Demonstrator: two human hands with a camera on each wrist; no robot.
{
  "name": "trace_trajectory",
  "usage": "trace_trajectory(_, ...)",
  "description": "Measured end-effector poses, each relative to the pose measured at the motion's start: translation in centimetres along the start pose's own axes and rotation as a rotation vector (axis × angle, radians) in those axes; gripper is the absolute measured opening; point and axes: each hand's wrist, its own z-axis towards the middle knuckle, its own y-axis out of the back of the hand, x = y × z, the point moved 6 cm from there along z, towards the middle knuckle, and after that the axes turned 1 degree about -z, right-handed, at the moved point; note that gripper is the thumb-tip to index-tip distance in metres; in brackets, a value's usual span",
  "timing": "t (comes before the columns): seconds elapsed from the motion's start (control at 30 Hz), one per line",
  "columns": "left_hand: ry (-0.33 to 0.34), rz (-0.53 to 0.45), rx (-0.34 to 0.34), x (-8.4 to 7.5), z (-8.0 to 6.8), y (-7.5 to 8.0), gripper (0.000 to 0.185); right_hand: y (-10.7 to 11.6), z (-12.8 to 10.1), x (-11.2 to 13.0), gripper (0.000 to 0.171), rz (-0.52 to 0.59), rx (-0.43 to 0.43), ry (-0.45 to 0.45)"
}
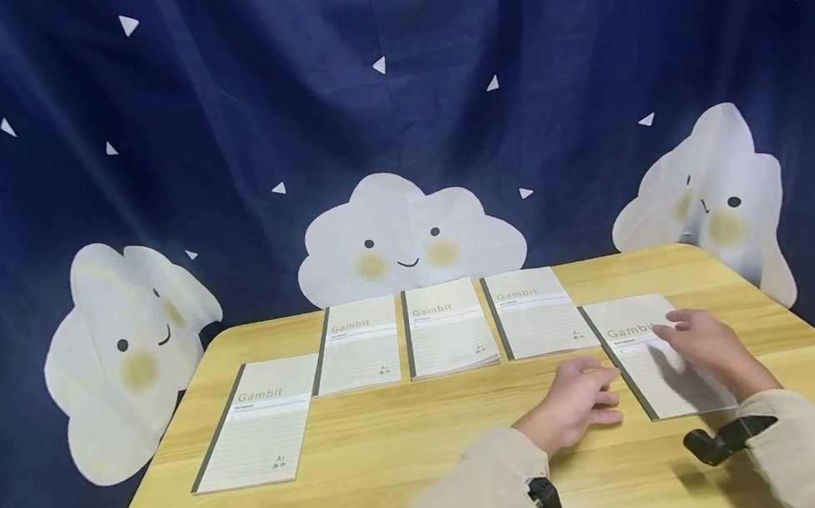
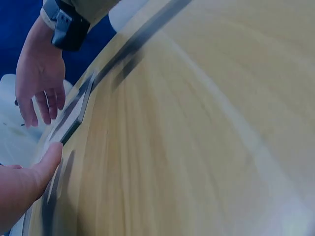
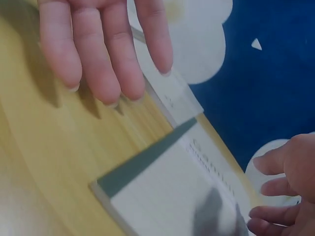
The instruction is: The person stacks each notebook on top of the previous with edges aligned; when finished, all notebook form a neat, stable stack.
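Note:
A white notebook with a dark spine and "Gambit" on its cover lies at the right of the table, slightly turned. Over its right half hovers my right hand, fingers loosely spread and holding nothing; its shadow falls on the cover. Just left of the spine is my left hand, relaxed with nothing in it. In the left wrist view, the left thumb appears near the notebook's edge. The right wrist view shows the left fingers hanging above the wood, beside the green-grey spine.
Three similar notebooks, left, middle and right, line the table's back edge. Another notebook lies at the left. The wooden table stands before a dark blue curtain with cloud prints.

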Motion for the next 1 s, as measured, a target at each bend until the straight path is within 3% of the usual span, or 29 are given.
trace_trajectory(0.27, 0.018, -0.033, -0.031, 0.6, -0.2, -1.7, 0.047, 1.1, -0.6, -2.0, 0.066, -0.059, -0.033, -0.097)
trace_trajectory(0.5, 0.014, -0.055, -0.041, 0.7, -0.2, -2.2, 0.047, 1.0, -0.9, -3.5, 0.075, 0.033, 0.009, -0.196)
trace_trajectory(0.7, 0.016, -0.056, -0.041, 0.7, -0.2, -2.5, 0.047, 1.0, -1.3, -4.3, 0.080, 0.072, 0.036, -0.213)
trace_trajectory(1.0, 0.018, -0.073, -0.038, 0.8, 0.0, -2.8, 0.057, 1.5, -1.3, -4.8, 0.077, -0.025, 0.013, -0.205)
